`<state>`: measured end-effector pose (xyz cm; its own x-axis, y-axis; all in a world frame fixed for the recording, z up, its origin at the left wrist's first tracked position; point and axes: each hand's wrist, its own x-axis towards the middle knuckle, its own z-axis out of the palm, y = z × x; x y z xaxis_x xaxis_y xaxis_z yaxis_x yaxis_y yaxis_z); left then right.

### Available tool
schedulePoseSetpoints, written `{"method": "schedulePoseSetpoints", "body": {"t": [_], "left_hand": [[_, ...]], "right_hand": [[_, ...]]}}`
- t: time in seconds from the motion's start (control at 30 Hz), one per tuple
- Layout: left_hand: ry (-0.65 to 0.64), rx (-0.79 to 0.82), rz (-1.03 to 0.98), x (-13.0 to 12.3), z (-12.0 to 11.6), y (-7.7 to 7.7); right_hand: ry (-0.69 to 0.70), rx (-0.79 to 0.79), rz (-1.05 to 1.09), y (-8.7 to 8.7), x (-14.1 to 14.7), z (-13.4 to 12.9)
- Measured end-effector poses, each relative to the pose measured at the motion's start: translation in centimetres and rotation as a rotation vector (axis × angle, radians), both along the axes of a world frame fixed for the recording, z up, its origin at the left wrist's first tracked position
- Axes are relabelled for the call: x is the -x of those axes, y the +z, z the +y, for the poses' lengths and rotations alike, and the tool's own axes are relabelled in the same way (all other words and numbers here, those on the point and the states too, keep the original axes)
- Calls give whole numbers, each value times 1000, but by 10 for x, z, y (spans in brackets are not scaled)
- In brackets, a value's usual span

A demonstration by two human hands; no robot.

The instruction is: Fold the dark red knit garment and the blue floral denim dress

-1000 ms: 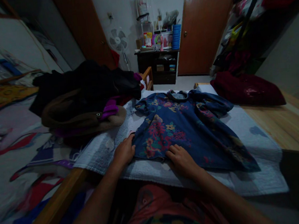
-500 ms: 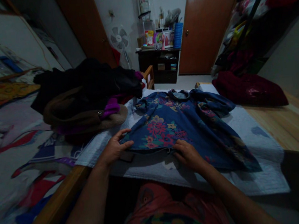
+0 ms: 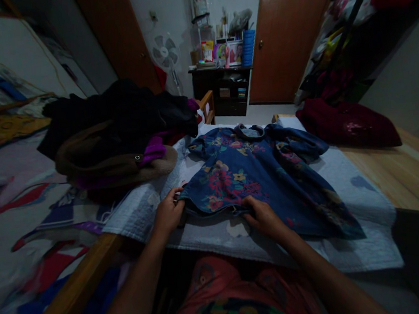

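Note:
A dark blue floral shirt (image 3: 241,173) lies spread out, its collar at the far end and its hem toward me. My left hand (image 3: 170,209) is closed on the hem's left corner, which is lifted slightly. Around the middle of the hem, my right hand (image 3: 261,215) pinches the fabric, thumb below and fingers on top. Between the two hands the hem sags in a curve. Beneath the shirt is a pale blue quilted cloth (image 3: 376,239) with cloud-like patches.
On the left, a heap of dark clothes (image 3: 116,111) lies beside the shirt. A maroon folded cloth (image 3: 347,124) rests on the wooden board (image 3: 414,172) at right. A wooden rail (image 3: 69,284) runs along my left. Farther back stand a fan (image 3: 165,50) and a dark cabinet (image 3: 221,91).
My left hand has gone from loosely spread fingers at the shirt's corner to a closed grip, drawing the corner a little inward and up. My right hand stays at the hem.

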<state>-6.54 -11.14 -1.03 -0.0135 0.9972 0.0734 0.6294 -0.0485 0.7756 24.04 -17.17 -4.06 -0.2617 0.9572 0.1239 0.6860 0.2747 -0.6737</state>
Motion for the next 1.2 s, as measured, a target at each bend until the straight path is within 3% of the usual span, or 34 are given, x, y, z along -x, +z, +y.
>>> {"method": "schedulePoseSetpoints", "body": {"t": [0.23, 0.4, 0.6, 0.7, 0.83, 0.93, 1.07, 1.13, 1.2], "left_hand": [[73, -77, -8, 2, -1, 5], [155, -231, 107, 15, -12, 19], [180, -481, 412, 27, -27, 34], [251, -381, 385, 25, -27, 34], [257, -78, 46, 20, -24, 26], [251, -138, -7, 22, -26, 24], [203, -438, 280, 28, -32, 28], [131, -440, 502, 29, -34, 29], [48, -337, 752, 29, -35, 28]], "right_hand": [[81, -86, -38, 0, -2, -2], [116, -123, -90, 21, 0, -6], [171, -103, -91, 41, 3, -14], [187, -59, -115, 34, 5, -15], [182, -22, -137, 29, 8, -15], [201, -34, -124, 36, 11, -16], [216, -25, -125, 45, 17, -18], [233, -7, -127, 41, 21, -19], [253, 24, -138, 32, 24, -19]]}}
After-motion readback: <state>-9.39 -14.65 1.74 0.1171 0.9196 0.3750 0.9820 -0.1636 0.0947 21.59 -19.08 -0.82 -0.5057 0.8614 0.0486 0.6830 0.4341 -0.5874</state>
